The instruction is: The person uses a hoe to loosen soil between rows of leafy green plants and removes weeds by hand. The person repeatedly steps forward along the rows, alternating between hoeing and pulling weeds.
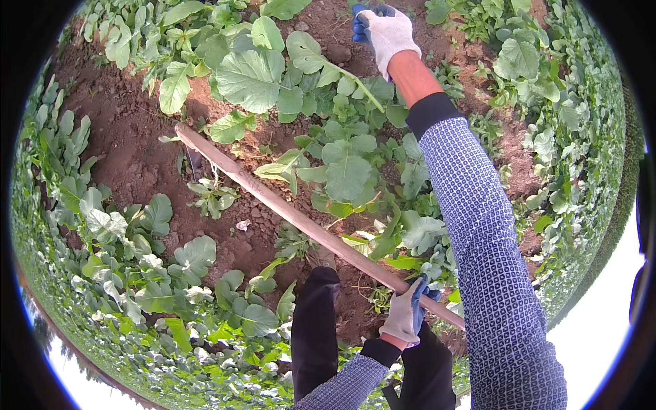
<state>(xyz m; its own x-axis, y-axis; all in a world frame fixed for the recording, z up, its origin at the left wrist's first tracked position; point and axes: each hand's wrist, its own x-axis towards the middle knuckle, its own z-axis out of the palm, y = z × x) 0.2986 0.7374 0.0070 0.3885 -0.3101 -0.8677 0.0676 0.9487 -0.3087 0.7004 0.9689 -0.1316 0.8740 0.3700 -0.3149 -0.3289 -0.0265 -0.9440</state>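
Observation:
Low down in the view, my left hand [405, 312], in a white glove with blue-coated fingers, grips a long wooden handle [287, 210]. The handle slants up to the left, and a dark metal blade [193, 161] shows beneath its far end, like a hoe's. My right hand [384, 33], gloved the same way, reaches out to the top edge of the view over bare soil. Its fingers are curled, and whether anything is between them is hidden. Broad-leaved green plants [348, 169] grow below and left of that hand.
My dark-trousered legs [315, 318] stand among the plants, one shoe [323, 256] partly under the handle. Brown soil [128, 138] runs between leafy rows. A small pale scrap [243, 225] lies on the ground. Dense crop [579, 154] spreads along the right side.

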